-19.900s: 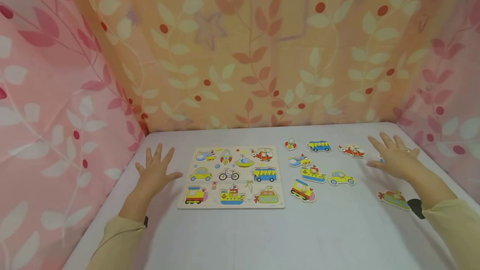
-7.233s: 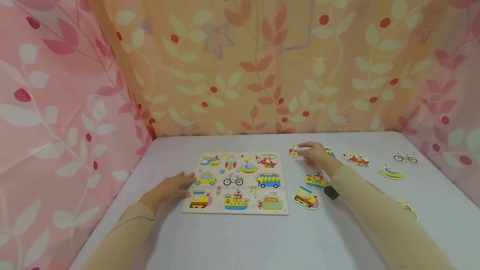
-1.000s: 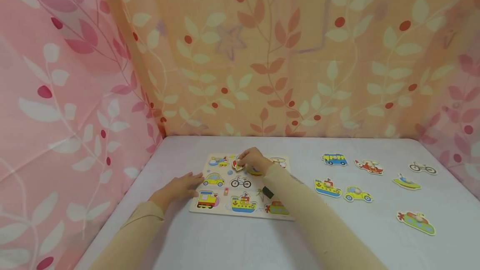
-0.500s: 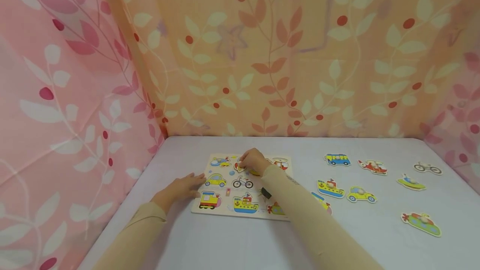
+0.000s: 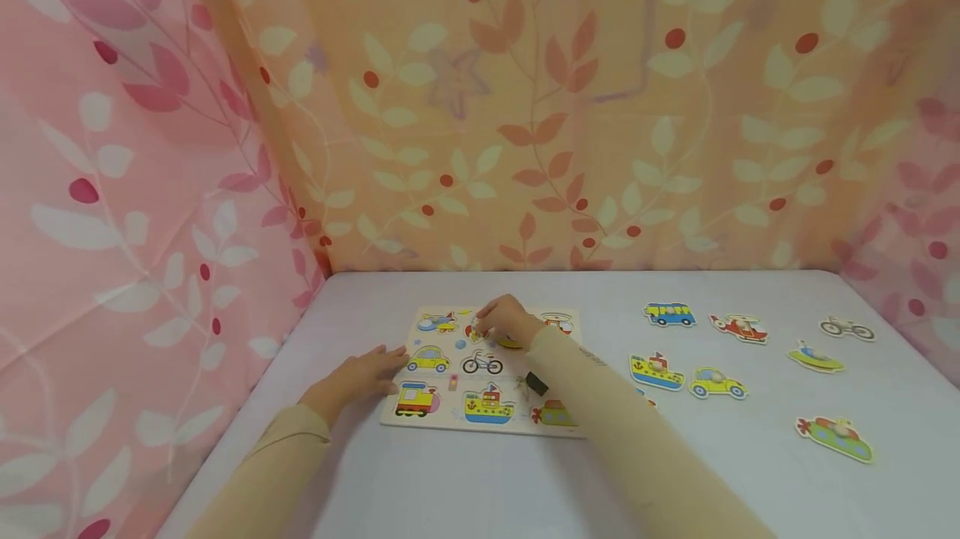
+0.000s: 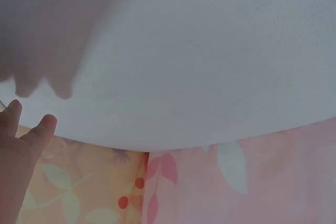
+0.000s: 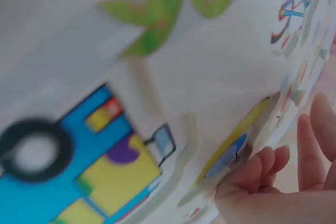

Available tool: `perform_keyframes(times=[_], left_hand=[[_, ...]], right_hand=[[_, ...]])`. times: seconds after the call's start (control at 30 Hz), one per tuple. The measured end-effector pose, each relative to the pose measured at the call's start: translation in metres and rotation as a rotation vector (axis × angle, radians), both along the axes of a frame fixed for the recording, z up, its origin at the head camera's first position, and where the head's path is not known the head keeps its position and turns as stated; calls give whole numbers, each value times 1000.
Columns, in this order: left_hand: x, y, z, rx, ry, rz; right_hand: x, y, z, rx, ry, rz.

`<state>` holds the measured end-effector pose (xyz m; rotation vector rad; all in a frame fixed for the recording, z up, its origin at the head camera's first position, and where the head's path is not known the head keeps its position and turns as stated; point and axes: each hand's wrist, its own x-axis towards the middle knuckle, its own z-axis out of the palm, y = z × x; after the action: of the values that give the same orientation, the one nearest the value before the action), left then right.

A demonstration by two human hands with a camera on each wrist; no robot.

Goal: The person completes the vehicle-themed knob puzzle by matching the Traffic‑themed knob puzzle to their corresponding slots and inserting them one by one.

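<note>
I have the white tabletop [image 5: 435, 489] nearest me, in front of the puzzle board [image 5: 452, 416]. Right of the board's near edge lies the submarine piece [image 5: 835, 437]; closer to its right side, the train piece [image 5: 647, 396] is mostly hidden behind my right sleeve [image 5: 637, 435]. The car piece [image 5: 717, 383] and boat piece [image 5: 656, 371] lie right of the board's middle, while my left hand [image 5: 360, 376] rests at its left edge, fingers extended, grasping nothing. My right hand [image 5: 508, 321] pinches the rocket piece [image 5: 473, 331] at the board's far row; whether it is seated, I cannot tell. The saucer [image 5: 816, 357], bicycle [image 5: 847, 328], helicopter [image 5: 739, 328] and bus [image 5: 670, 315] pieces lie farther, right of the board. Beyond it hangs a leaf-patterned curtain [image 5: 525, 147].
</note>
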<state>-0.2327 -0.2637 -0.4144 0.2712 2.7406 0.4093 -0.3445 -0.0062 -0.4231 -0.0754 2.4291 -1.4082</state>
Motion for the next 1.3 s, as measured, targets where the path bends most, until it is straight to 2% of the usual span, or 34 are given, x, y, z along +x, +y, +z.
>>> perform_keyframes(times=[0.17, 0.33, 0.57, 0.87, 1.07, 1.3], left_hand=[[-2, -4, -2, 7, 4, -16], [-5, -9, -6, 20, 12, -21], [-9, -12, -7, 13, 23, -20], [-11, -14, -5, 18, 10, -20], [-11, -14, -2, 40, 17, -31], [-12, -18, -2, -5, 39, -71]], right_hand=[[6, 9, 9, -40, 57, -9], [12, 21, 24, -126, 39, 2], [13, 44, 42, -20, 105, 6], [18, 81, 53, -87, 85, -38], [25, 104, 60, -78, 94, -47], [32, 126, 65, -42, 101, -22]])
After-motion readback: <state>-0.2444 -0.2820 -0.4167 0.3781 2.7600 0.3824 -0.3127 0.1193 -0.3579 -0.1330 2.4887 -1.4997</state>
